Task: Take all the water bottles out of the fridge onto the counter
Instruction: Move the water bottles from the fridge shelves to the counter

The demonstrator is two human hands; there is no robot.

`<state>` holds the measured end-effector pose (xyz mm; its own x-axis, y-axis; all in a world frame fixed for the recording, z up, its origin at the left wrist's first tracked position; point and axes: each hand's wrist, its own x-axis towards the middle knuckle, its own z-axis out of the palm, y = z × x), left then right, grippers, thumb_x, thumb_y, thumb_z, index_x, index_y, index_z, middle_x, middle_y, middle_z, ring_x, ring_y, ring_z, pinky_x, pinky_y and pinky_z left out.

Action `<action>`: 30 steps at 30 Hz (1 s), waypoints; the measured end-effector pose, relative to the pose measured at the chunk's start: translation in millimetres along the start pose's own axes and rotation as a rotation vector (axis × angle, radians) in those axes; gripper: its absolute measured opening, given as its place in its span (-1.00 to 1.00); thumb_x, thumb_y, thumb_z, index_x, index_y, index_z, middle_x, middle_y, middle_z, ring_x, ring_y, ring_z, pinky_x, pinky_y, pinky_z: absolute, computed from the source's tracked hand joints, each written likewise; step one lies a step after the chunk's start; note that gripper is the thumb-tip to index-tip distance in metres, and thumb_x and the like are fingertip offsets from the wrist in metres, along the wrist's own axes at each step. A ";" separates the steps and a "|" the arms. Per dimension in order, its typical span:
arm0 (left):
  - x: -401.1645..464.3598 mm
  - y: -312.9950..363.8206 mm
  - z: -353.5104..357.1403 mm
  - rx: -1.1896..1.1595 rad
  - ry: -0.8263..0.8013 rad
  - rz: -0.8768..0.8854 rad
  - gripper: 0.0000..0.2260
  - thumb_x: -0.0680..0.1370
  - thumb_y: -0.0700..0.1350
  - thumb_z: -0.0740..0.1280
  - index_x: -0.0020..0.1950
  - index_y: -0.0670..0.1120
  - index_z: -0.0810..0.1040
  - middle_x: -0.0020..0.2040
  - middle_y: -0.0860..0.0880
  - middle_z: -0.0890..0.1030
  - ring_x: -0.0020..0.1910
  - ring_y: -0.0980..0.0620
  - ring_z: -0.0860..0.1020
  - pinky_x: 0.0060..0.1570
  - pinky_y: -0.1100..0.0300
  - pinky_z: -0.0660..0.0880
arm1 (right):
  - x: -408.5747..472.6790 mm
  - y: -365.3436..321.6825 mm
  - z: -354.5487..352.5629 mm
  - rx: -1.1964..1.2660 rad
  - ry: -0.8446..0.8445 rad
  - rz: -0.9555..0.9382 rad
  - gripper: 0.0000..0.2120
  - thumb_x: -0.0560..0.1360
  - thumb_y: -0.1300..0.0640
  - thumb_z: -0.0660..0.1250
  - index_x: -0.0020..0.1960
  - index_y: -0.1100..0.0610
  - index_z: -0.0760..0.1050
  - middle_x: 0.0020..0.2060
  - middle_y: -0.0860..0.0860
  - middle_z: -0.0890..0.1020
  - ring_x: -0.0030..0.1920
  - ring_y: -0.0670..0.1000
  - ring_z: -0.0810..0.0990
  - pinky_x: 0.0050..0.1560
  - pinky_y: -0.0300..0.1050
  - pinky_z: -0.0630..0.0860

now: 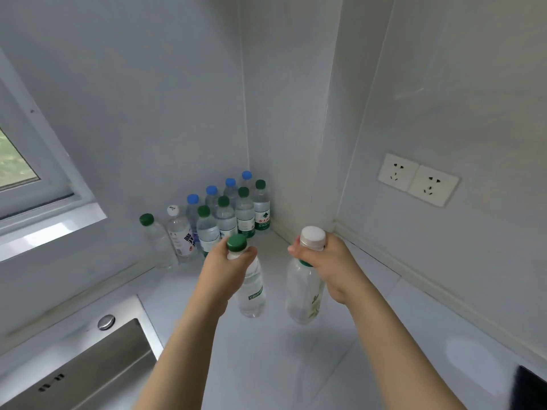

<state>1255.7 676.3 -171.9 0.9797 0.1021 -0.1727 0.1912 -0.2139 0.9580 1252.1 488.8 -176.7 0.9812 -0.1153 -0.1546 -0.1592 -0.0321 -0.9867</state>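
White-walled corner, window point(17, 164) at left, double wall socket point(418, 179) on right wall. White desk point(370, 335) runs into the corner; steel sink point(88, 371) set at its front-left edge. Standing bottles point(233, 214) clustered at the desk's back corner against the walls: blue, green and one white cap. Left hand point(226, 269) closed around neck of green-capped bottle point(251, 288). Right hand point(325, 261) closed around neck of white-capped bottle point(305, 294). Both held bottles upright, mid-desk, just in front of the cluster; cannot tell whether their bases touch the desk. Dark object point(531, 389) at front-right edge.
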 end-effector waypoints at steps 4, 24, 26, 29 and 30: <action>58.5 -13.7 -38.3 -0.045 0.065 -0.019 -0.94 0.53 -0.10 0.40 -0.05 0.06 0.56 -0.10 0.07 0.63 -0.07 0.08 0.56 -0.07 0.11 0.45 | 44.7 9.6 42.9 -0.083 -0.058 0.039 -0.76 0.36 0.15 0.54 -0.03 0.10 0.57 -0.16 -0.05 0.64 -0.11 -0.04 0.59 0.02 -0.13 0.52; 218.0 -107.6 -88.5 0.243 0.291 0.002 -0.72 0.51 0.02 0.42 0.17 -0.05 0.57 0.16 -0.06 0.39 0.05 -0.10 0.50 0.11 0.15 0.37 | 134.9 72.4 165.6 -0.338 -0.195 0.205 -0.69 0.34 0.08 0.55 0.02 -0.02 0.53 0.13 0.01 0.48 0.04 -0.07 0.56 -0.14 -0.27 0.42; 220.9 -117.3 -86.7 0.261 0.306 0.005 -0.70 0.50 0.02 0.42 0.17 -0.07 0.57 0.15 -0.05 0.39 0.07 -0.14 0.51 0.11 0.11 0.41 | 137.1 76.0 169.2 -0.329 -0.201 0.217 -0.67 0.33 0.06 0.56 0.03 -0.01 0.53 0.11 0.04 0.52 -0.01 -0.09 0.56 -0.15 -0.27 0.43; 224.1 -126.0 -84.7 0.293 0.318 0.029 -0.62 0.49 0.08 0.43 0.23 -0.05 0.55 0.16 -0.04 0.40 0.10 -0.14 0.51 0.12 0.04 0.46 | 142.2 79.9 173.8 -0.322 -0.189 0.229 -0.64 0.32 0.05 0.56 0.06 0.01 0.53 0.09 0.05 0.56 -0.07 -0.14 0.56 -0.18 -0.29 0.43; 225.4 -126.9 -85.0 0.296 0.317 0.035 -0.60 0.48 0.10 0.43 0.25 -0.05 0.55 0.17 -0.05 0.41 0.11 -0.13 0.50 0.12 0.04 0.46 | 143.2 80.9 175.1 -0.321 -0.181 0.232 -0.65 0.33 0.07 0.56 0.06 0.02 0.53 0.08 0.03 0.57 -0.08 -0.15 0.57 -0.19 -0.29 0.43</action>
<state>1447.1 809.1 -313.0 0.9274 0.3737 -0.0184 0.2130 -0.4869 0.8471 1398.8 643.5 -287.5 0.9141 0.0190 -0.4049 -0.3756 -0.3362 -0.8637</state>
